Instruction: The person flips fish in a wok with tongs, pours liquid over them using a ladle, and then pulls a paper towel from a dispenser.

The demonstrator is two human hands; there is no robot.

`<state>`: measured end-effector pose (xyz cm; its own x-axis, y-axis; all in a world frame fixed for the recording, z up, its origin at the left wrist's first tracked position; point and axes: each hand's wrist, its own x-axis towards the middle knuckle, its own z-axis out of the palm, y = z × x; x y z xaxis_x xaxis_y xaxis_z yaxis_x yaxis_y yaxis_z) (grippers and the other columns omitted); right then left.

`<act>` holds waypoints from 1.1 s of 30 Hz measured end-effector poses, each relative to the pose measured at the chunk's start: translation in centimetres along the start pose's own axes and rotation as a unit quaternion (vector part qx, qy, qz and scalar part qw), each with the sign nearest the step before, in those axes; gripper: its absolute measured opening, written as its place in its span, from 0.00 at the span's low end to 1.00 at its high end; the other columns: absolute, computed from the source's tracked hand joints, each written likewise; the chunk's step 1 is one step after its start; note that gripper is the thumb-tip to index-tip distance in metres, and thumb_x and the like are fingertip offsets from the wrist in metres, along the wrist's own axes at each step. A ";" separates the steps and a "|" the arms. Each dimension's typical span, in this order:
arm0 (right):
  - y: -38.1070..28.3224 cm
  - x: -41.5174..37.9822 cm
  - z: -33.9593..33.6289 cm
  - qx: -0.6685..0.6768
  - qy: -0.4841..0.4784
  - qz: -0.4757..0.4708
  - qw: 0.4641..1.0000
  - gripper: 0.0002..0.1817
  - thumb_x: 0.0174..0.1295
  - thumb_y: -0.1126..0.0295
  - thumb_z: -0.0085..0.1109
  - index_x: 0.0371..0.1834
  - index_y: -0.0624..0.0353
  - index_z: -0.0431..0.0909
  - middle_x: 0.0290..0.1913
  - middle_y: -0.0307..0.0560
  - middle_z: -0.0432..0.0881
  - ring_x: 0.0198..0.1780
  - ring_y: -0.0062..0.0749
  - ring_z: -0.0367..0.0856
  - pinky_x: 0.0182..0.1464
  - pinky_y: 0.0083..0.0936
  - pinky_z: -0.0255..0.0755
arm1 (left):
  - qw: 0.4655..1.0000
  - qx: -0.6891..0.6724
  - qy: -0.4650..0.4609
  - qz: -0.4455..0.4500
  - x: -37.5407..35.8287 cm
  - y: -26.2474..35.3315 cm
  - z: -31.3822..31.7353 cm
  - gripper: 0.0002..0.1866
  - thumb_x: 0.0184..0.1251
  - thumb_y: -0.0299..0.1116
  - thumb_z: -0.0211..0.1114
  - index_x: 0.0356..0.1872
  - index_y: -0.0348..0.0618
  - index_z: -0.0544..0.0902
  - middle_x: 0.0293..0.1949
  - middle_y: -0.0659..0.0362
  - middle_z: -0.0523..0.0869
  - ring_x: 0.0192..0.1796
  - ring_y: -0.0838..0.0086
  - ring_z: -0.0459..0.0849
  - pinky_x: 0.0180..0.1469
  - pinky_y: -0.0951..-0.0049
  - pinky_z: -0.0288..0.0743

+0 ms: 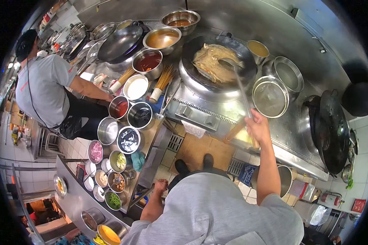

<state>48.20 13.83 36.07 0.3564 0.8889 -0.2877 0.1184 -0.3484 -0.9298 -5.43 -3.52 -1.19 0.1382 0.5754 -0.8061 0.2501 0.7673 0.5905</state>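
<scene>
My right hand (257,125) is wrapped round the handle of a long metal ladle (242,87). The ladle's head dips into a wok (188,53) on the range, where a large pale-brown piece of food, possibly a whole fish, lies in frothy liquid. A wooden handle (234,131) rests on the range's front edge, just left of that hand. Low beside my body, my left hand (161,185) has its fingers curled, with nothing visible in them. It is nearest to the prep counter with its metal containers.
Left of the wok stand bowls of sauce (162,38) and bamboo brushes (162,83). Containers of onion (95,151) and chopped greens (113,200) line the counter. A strainer over a pot (270,98) and an upright wok (333,132) are right. A co-worker (49,87) stands left.
</scene>
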 end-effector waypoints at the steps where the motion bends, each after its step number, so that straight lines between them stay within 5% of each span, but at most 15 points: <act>1: 0.0 -0.6 0.4 0.004 0.001 0.005 1.000 0.31 0.62 0.73 0.57 0.68 0.69 0.61 0.21 0.38 0.71 0.16 0.19 0.67 0.17 0.19 0.62 | 0.998 0.029 0.051 -0.015 -1.2 1.0 0.8 0.08 0.65 0.32 0.57 0.38 0.41 0.81 0.28 0.60 0.82 0.26 0.74 0.79 0.26 0.73 0.73; 3: 0.2 -1.0 1.3 0.034 -0.007 0.011 0.999 0.30 0.62 0.74 0.57 0.68 0.68 0.61 0.21 0.38 0.71 0.15 0.19 0.67 0.16 0.20 0.61 | 0.984 0.089 0.150 -0.045 -5.0 4.4 3.2 0.08 0.64 0.32 0.57 0.39 0.42 0.82 0.31 0.59 0.84 0.30 0.73 0.82 0.29 0.72 0.75; 6: 0.1 -1.1 2.5 0.065 -0.019 0.021 0.997 0.31 0.62 0.75 0.57 0.69 0.67 0.61 0.20 0.39 0.72 0.14 0.20 0.68 0.15 0.21 0.61 | 0.864 0.474 0.090 0.141 -3.0 1.7 1.8 0.10 0.65 0.34 0.57 0.39 0.42 0.84 0.35 0.58 0.85 0.34 0.73 0.83 0.33 0.71 0.77; 9: 0.1 -0.7 2.8 0.055 -0.037 0.029 0.997 0.32 0.62 0.75 0.58 0.69 0.68 0.60 0.21 0.39 0.73 0.14 0.20 0.68 0.16 0.21 0.61 | 0.814 0.509 0.094 0.263 -1.2 0.2 1.2 0.11 0.64 0.35 0.56 0.39 0.40 0.84 0.37 0.57 0.86 0.32 0.72 0.83 0.35 0.71 0.77; 12: -0.5 0.3 2.3 0.039 -0.048 0.005 0.998 0.31 0.61 0.75 0.58 0.68 0.70 0.61 0.21 0.39 0.73 0.14 0.19 0.68 0.16 0.21 0.61 | 0.975 0.206 0.078 -0.011 -2.0 5.2 2.4 0.11 0.63 0.33 0.56 0.42 0.39 0.81 0.34 0.57 0.84 0.30 0.72 0.82 0.31 0.71 0.76; 15: -0.3 2.2 1.9 0.001 -0.035 -0.025 0.999 0.30 0.62 0.74 0.58 0.68 0.66 0.63 0.22 0.37 0.74 0.15 0.17 0.67 0.16 0.20 0.60 | 0.993 -0.004 0.110 -0.031 -1.6 7.1 2.9 0.12 0.63 0.30 0.56 0.45 0.38 0.77 0.29 0.59 0.82 0.27 0.73 0.80 0.27 0.72 0.73; 18: -0.9 3.8 1.3 0.002 -0.026 -0.045 0.999 0.29 0.62 0.72 0.59 0.68 0.61 0.65 0.23 0.36 0.74 0.15 0.16 0.67 0.16 0.20 0.61 | 0.992 -0.076 0.102 -0.006 -0.9 7.4 2.4 0.13 0.63 0.28 0.56 0.47 0.38 0.73 0.25 0.61 0.79 0.26 0.74 0.79 0.24 0.74 0.70; 24: 0.0 4.7 0.6 -0.043 0.013 -0.034 0.998 0.30 0.62 0.73 0.58 0.68 0.63 0.64 0.25 0.37 0.76 0.16 0.16 0.67 0.18 0.20 0.62 | 0.998 -0.046 0.048 -0.021 -1.2 4.0 1.5 0.06 0.63 0.30 0.57 0.36 0.39 0.79 0.24 0.60 0.81 0.25 0.73 0.81 0.25 0.72 0.73; 26: 0.3 3.7 0.4 -0.053 0.020 -0.030 0.998 0.30 0.62 0.74 0.57 0.69 0.65 0.63 0.25 0.37 0.76 0.16 0.16 0.67 0.18 0.20 0.62 | 0.949 0.295 0.040 0.099 -1.6 1.6 1.1 0.08 0.63 0.32 0.56 0.33 0.39 0.82 0.27 0.57 0.84 0.27 0.70 0.82 0.29 0.69 0.75; 28: 0.1 2.0 0.3 -0.057 0.017 -0.034 0.998 0.31 0.61 0.75 0.57 0.69 0.67 0.63 0.26 0.38 0.77 0.17 0.16 0.68 0.19 0.20 0.62 | 0.905 0.403 0.076 0.112 -2.6 1.7 1.5 0.11 0.64 0.34 0.56 0.33 0.39 0.84 0.30 0.54 0.86 0.30 0.67 0.84 0.33 0.67 0.77; 30: -1.1 -0.6 0.4 -0.045 0.017 -0.015 0.999 0.31 0.61 0.75 0.57 0.69 0.67 0.62 0.26 0.39 0.77 0.17 0.16 0.67 0.18 0.19 0.61 | 0.943 0.292 0.158 0.024 -5.0 2.6 3.0 0.12 0.65 0.35 0.56 0.35 0.40 0.85 0.32 0.53 0.87 0.32 0.64 0.85 0.38 0.66 0.79; 33: -2.0 -2.1 0.5 -0.040 0.015 0.000 0.999 0.31 0.61 0.75 0.57 0.69 0.67 0.62 0.27 0.40 0.78 0.17 0.16 0.67 0.18 0.18 0.61 | 0.931 0.330 0.148 0.043 -4.9 3.0 2.9 0.12 0.64 0.35 0.57 0.39 0.41 0.86 0.32 0.53 0.87 0.34 0.64 0.85 0.39 0.67 0.79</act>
<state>46.79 12.84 38.42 0.3835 0.8799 -0.2807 0.1906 -0.3728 -0.9081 -2.55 -4.88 4.42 -0.0608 0.7545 -0.6535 0.7983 0.4298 0.4219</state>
